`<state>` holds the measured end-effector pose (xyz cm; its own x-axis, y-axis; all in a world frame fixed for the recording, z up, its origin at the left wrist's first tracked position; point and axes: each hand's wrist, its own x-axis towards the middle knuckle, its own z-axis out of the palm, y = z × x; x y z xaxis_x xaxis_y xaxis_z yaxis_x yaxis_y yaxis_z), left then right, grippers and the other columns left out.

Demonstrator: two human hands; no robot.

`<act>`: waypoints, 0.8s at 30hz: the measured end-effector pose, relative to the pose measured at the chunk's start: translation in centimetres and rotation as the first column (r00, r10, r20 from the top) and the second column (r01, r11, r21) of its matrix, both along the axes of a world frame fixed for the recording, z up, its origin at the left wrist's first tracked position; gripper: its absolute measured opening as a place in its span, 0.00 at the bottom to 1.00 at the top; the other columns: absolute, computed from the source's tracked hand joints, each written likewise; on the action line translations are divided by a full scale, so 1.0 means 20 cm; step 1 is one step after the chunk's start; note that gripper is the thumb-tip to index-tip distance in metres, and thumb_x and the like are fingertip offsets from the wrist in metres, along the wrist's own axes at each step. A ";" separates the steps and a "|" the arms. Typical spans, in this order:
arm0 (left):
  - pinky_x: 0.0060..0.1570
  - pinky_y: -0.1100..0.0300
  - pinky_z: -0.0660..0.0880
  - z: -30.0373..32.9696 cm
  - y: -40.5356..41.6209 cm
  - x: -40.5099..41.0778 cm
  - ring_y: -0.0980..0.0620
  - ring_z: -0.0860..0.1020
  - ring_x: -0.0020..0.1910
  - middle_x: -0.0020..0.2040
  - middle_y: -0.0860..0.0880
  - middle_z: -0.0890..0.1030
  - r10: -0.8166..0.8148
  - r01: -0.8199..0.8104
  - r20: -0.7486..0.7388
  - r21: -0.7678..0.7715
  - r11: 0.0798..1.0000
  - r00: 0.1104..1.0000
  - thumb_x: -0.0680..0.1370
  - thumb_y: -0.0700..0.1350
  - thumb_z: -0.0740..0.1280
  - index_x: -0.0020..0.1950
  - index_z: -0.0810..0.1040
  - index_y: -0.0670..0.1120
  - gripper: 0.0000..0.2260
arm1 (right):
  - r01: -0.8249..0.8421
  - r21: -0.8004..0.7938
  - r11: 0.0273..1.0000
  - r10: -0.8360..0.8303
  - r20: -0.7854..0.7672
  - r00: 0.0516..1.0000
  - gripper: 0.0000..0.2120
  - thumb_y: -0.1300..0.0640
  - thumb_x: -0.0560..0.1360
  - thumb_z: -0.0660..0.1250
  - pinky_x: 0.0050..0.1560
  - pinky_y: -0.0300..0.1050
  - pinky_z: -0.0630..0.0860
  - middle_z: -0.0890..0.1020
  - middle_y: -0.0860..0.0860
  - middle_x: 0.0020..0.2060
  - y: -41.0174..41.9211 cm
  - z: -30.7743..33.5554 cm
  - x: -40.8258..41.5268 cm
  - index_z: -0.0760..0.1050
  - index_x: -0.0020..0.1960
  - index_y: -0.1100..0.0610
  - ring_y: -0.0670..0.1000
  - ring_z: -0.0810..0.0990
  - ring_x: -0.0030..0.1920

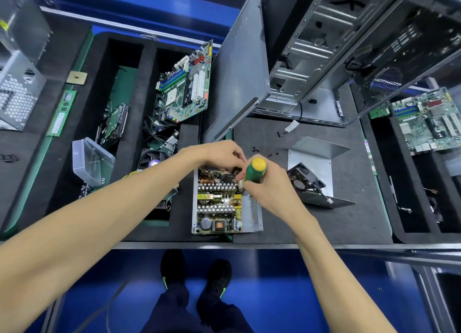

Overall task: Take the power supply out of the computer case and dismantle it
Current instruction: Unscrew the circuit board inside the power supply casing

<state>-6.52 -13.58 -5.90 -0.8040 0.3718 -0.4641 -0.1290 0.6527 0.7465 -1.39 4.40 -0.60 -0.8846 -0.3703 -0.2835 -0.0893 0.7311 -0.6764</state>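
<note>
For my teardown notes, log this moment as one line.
stage: power supply out, cover off | right hand: grips screwdriver at far end of board | left hand: fingers curled there | cover with fan: right, apart

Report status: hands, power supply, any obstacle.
Right hand holds screwdriver. Left hand at far end of open power supply. Removed cover lies beside; no obstacle.

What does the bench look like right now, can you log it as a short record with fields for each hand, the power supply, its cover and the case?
left hand: left hand at the far end of the open power supply, fingers curled among its parts
right hand: right hand grips the screwdriver, tip down in the unit
power supply: out of the case, board exposed
cover: removed cover with fan, lying to the right
computer case: computer case open, behind
loose screws: loose screws on the mat
</note>
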 end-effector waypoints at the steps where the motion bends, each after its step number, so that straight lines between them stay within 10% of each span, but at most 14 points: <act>1: 0.49 0.52 0.77 0.00 -0.02 0.01 0.47 0.79 0.46 0.51 0.47 0.84 -0.010 0.007 -0.044 -0.059 0.998 0.999 0.80 0.45 0.66 0.54 0.82 0.49 0.07 | 0.003 -0.036 0.999 -0.002 0.013 1.000 0.13 0.66 0.71 0.68 0.41 0.49 0.77 0.85 0.45 0.42 0.01 0.00 0.01 0.76 0.43 0.46 0.50 0.81 0.44; 4: 0.55 0.58 0.74 -0.02 -0.05 0.06 0.50 0.77 0.53 0.62 0.48 0.80 -0.077 0.049 -0.121 -0.219 0.974 0.990 0.81 0.44 0.63 0.67 0.77 0.49 0.15 | 0.062 -0.225 0.973 -0.056 0.032 0.998 0.15 0.69 0.70 0.67 0.39 0.45 0.75 0.84 0.46 0.40 0.02 0.01 0.03 0.77 0.42 0.48 0.46 0.80 0.39; 9: 0.50 0.58 0.80 0.03 -0.04 0.15 0.62 0.82 0.45 0.44 0.63 0.83 0.021 -0.020 -0.179 0.009 1.000 0.984 0.75 0.34 0.60 0.54 0.84 0.51 0.18 | 0.276 -0.577 0.769 -0.328 0.015 0.945 0.09 0.61 0.69 0.66 0.36 0.45 0.74 0.82 0.58 0.41 -0.02 0.12 0.00 0.76 0.43 0.47 0.53 0.77 0.36; 14: 0.42 0.69 0.72 0.07 -0.01 0.26 0.64 0.78 0.38 0.38 0.66 0.81 -0.046 0.019 -0.256 -0.109 0.994 0.965 0.77 0.40 0.61 0.57 0.85 0.57 0.18 | 0.270 -0.711 0.649 -0.403 -0.021 0.915 0.05 0.57 0.69 0.67 0.30 0.44 0.77 0.81 0.53 0.39 -0.08 0.18 -0.08 0.75 0.44 0.50 0.53 0.78 0.37; 19: 0.61 0.53 0.77 0.06 0.02 0.40 0.50 0.80 0.63 0.65 0.56 0.81 -0.212 0.123 -0.360 -0.255 0.959 0.909 0.77 0.53 0.58 0.68 0.78 0.58 0.20 | 0.188 -0.337 0.923 -0.275 -0.234 0.932 0.06 0.49 0.75 0.70 0.44 0.60 0.82 0.84 0.49 0.37 -0.13 0.10 -0.16 0.77 0.46 0.51 0.56 0.83 0.40; 24: 0.61 0.49 0.76 0.02 0.02 0.49 0.52 0.71 0.71 0.69 0.52 0.77 -0.289 0.191 -0.492 -0.241 0.952 0.821 0.79 0.47 0.59 0.70 0.75 0.49 0.20 | 0.122 -0.068 0.990 -0.136 -0.267 0.954 0.06 0.50 0.74 0.68 0.44 0.54 0.79 0.83 0.48 0.35 -0.14 0.01 -0.18 0.76 0.46 0.52 0.54 0.80 0.40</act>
